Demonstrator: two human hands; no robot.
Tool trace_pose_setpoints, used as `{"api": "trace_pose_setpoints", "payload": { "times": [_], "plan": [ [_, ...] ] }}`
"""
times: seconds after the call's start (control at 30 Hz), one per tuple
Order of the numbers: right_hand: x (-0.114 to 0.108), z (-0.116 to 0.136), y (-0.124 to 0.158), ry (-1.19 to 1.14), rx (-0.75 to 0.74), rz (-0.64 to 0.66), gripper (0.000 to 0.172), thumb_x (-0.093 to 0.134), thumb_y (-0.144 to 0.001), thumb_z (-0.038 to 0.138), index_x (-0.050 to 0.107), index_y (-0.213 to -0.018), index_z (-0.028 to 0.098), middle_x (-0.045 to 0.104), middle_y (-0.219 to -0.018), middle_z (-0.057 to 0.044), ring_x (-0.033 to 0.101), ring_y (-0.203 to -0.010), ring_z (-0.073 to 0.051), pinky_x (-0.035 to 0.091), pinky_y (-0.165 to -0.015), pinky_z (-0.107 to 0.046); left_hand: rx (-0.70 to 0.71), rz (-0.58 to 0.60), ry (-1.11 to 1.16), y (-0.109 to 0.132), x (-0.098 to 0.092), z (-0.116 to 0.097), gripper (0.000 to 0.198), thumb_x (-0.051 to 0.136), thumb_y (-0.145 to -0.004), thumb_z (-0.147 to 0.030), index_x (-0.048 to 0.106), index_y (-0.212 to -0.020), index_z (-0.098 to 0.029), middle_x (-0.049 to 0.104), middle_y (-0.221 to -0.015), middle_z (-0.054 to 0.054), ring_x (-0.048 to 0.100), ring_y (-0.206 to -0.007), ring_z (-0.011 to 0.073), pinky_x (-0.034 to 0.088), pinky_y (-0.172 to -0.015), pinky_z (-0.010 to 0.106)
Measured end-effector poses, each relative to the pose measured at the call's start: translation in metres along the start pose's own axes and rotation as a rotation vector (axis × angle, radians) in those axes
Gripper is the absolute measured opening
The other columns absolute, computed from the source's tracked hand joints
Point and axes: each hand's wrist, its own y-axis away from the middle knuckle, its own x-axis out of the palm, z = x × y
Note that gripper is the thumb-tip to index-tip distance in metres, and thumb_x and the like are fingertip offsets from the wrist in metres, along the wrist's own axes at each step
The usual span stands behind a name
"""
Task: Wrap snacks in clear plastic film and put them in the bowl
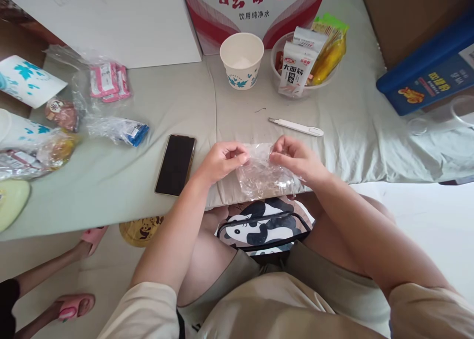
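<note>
A crumpled clear plastic bag [268,176] is stretched between my two hands at the near edge of the cloth-covered table. My left hand [225,160] pinches its left upper side between thumb and bent fingers. On the other side, my right hand [296,159] grips the bag's right upper part in the same way. Whether anything is inside the bag, I cannot tell. Just beyond my right hand lies a white utility knife [296,127], its tip pointing left. A black phone [175,165] rests face up left of my left hand.
A paper cup [242,62] and a bowl of packaged snacks [276,82] stand before a box [255,16]. Snack packets [107,82] and cups [31,81] lie left. A blue package [425,82] is at the right. Another person's feet [76,304] show below left.
</note>
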Motion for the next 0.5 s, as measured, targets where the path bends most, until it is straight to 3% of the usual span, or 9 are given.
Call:
{"api": "trace_pose_setpoints", "payload": {
  "times": [0.07,0.17,0.23,0.3,0.4,0.5],
  "plan": [
    [0.001,-0.002,-0.001,-0.048,0.001,-0.038,0.048,0.083,-0.069,0.033,0.046,-0.097,0.025,0.058,-0.083,0.005,0.049,-0.061,-0.009,0.039,-0.057,-0.026,0.03,-0.051,0.007,-0.001,0.0,0.003,0.017,0.077,-0.075,-0.029,0.067,-0.084,-0.018,0.065,-0.078,0.0,0.057,-0.068,0.0101,0.049,-0.064,0.023],
    [0.001,-0.002,-0.002,-0.063,0.005,-0.082,0.061,0.08,-0.069,0.027,0.041,-0.115,0.029,0.056,-0.081,0.006,0.051,-0.062,-0.011,0.04,-0.057,-0.027,0.049,-0.16,0.158,-0.002,-0.002,0.007,0.051,0.083,-0.068,-0.025,0.062,-0.114,-0.025,0.067,-0.091,-0.001,0.061,-0.073,0.0092,0.051,-0.066,0.021],
    [0.003,0.001,-0.001,-0.092,-0.021,-0.099,0.063,0.08,-0.07,0.028,0.042,-0.121,0.03,0.055,-0.078,0.006,0.052,-0.064,-0.013,0.043,-0.06,-0.029,0.017,-0.179,0.313,-0.002,-0.002,0.006,0.065,0.087,-0.067,-0.028,0.057,-0.124,-0.029,0.069,-0.097,-0.001,0.065,-0.08,0.0107,0.054,-0.072,0.022],
    [0.004,0.005,0.0,-0.148,-0.05,-0.094,0.066,0.081,-0.07,0.031,0.044,-0.124,0.032,0.055,-0.077,0.005,0.055,-0.067,-0.015,0.047,-0.065,-0.031,-0.082,-0.094,0.446,-0.001,0.001,0.002,0.064,0.089,-0.067,-0.035,0.059,-0.123,-0.028,0.071,-0.101,0.002,0.07,-0.086,0.0139,0.057,-0.078,0.025],
    [0.007,0.007,0.0,-0.31,-0.052,-0.117,0.063,0.082,-0.069,0.041,0.047,-0.121,0.034,0.06,-0.086,0.003,0.061,-0.076,-0.017,0.052,-0.071,-0.033,-0.253,0.077,0.509,0.0,0.009,-0.002,0.048,0.089,-0.068,-0.042,0.066,-0.103,-0.02,0.074,-0.097,0.006,0.072,-0.083,0.017,0.06,-0.077,0.03],
    [0.009,0.005,-0.001,-0.429,0.029,-0.079,0.056,0.082,-0.068,0.051,0.053,-0.11,0.029,0.066,-0.099,-0.001,0.067,-0.085,-0.018,0.055,-0.077,-0.035,-0.272,0.019,0.478,0.0,0.016,-0.004,0.039,0.087,-0.07,-0.043,0.064,-0.089,-0.017,0.073,-0.087,0.003,0.071,-0.075,0.0152,0.059,-0.072,0.028]
  ]
}}
